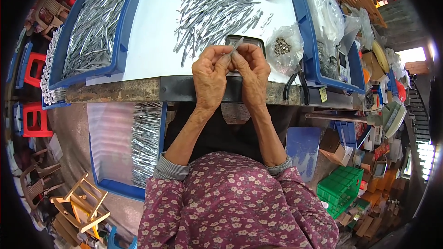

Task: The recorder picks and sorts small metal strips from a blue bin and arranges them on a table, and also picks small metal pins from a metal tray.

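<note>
My left hand (210, 76) and my right hand (253, 73) meet over the table's near edge, fingertips pinched together on one thin silver metal piece (236, 44) that sticks up between them. Just beyond lies a loose heap of the same metal pieces (214, 11) on the white table top (152, 41). Behind my fingers sits a small dark tray (247, 41), partly hidden. To the right, an open clear bag of small metal fasteners (282, 46) rests on the table.
A blue bin (92, 25) at left is full of metal pieces. Another blue bin (330, 32) at right holds plastic bags. A third blue bin (138, 143) with stacked pieces sits below the table by my left knee. Red stools (34, 120), a green crate (341, 189) and boxes crowd the floor.
</note>
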The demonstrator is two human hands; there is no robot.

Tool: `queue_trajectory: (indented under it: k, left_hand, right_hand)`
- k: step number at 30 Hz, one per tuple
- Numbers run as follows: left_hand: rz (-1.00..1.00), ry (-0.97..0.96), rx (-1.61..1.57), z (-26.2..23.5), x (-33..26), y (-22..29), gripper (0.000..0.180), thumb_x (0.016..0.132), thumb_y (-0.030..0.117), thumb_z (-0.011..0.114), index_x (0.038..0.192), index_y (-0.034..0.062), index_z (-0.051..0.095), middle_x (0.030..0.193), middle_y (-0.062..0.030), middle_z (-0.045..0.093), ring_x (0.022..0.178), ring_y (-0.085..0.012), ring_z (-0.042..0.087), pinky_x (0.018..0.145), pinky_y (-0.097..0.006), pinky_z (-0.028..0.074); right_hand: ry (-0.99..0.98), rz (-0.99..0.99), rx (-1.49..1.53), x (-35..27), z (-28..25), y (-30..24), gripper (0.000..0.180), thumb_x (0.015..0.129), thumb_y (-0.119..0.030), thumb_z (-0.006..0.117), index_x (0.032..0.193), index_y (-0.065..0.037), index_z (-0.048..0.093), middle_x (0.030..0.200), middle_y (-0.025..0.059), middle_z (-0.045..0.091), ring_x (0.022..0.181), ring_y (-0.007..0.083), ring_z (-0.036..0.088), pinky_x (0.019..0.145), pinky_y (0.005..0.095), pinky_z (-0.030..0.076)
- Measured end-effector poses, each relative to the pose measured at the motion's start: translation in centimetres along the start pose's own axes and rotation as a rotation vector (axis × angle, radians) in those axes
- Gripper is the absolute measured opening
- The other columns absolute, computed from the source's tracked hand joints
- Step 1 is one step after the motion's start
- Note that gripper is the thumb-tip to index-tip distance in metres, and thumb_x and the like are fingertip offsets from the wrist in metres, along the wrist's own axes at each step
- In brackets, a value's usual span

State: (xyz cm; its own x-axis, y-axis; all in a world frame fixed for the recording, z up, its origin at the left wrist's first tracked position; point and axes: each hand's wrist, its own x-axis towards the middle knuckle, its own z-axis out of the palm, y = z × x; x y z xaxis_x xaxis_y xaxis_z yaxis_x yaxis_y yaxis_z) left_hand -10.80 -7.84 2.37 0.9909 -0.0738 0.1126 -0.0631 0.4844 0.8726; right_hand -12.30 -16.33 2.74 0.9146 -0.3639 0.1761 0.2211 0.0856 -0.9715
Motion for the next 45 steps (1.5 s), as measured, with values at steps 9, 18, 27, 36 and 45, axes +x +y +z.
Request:
queue_trajectory:
  k: [9, 18, 27, 36, 45]
  left_hand:
    - [0.064, -0.022, 0.194, 0.2, -0.6, 0.2, 0.008, 0.087, 0.000, 0.047, 0.089, -0.0032, 0.055, 0.072, -0.0021, 0.057, 0.064, -0.0056, 0.052, 0.058, -0.019, 0.045]
    - [-0.026, -0.072, 0.037, 0.1, -0.9, 0.7, 0.009, 0.087, 0.000, 0.047, 0.092, -0.0034, 0.054, 0.077, -0.0027, 0.057, 0.066, -0.0043, 0.051, 0.056, -0.018, 0.043]
    - [-0.025, -0.077, 0.153, 0.2, -0.8, 0.2, 0.013, 0.081, -0.004, 0.049, 0.093, -0.0046, 0.053, 0.089, -0.0059, 0.048, 0.064, -0.0063, 0.054, 0.055, -0.018, 0.043]
    - [0.064, -0.002, 0.284, 0.1, -0.7, 0.2, 0.011, 0.080, -0.005, 0.050, 0.090, -0.0042, 0.054, 0.086, -0.0067, 0.049, 0.067, -0.0085, 0.055, 0.057, -0.021, 0.046]
    - [0.301, 0.140, 0.775, -6.7, 3.7, 3.0, 0.013, 0.078, -0.001, 0.048, 0.087, -0.0016, 0.057, 0.082, -0.0123, 0.057, 0.071, -0.0216, 0.056, 0.065, -0.030, 0.045]
  right_hand:
    - [-0.019, -0.104, -0.236, 0.2, -0.5, -0.1, 0.023, 0.090, -0.018, 0.048, 0.075, -0.001, 0.051, 0.065, -0.0033, 0.042, 0.062, 0.0054, 0.035, 0.054, 0.0205, 0.030]
    - [-0.013, -0.029, 0.135, 0.5, -0.6, -0.1, 0.026, 0.078, -0.004, 0.062, 0.099, 0.002, 0.048, 0.081, 0.0026, 0.052, 0.069, 0.0065, 0.049, 0.060, 0.0192, 0.044]
    - [0.126, -0.223, -0.191, 0.2, 0.6, -0.5, 0.030, 0.083, -0.002, 0.054, 0.111, 0.005, 0.046, 0.074, -0.0001, 0.049, 0.066, 0.0048, 0.045, 0.058, 0.0167, 0.037]
    - [0.169, -0.260, -0.332, 0.9, 1.5, 0.6, 0.027, 0.087, -0.008, 0.049, 0.110, 0.006, 0.050, 0.075, 0.0000, 0.051, 0.064, 0.0044, 0.043, 0.057, 0.0183, 0.037]
    - [-0.041, -0.265, -0.592, 0.6, -1.0, 0.1, 0.024, 0.083, -0.008, 0.052, 0.105, 0.001, 0.054, 0.069, 0.0065, 0.052, 0.060, 0.0135, 0.048, 0.057, 0.0273, 0.041]
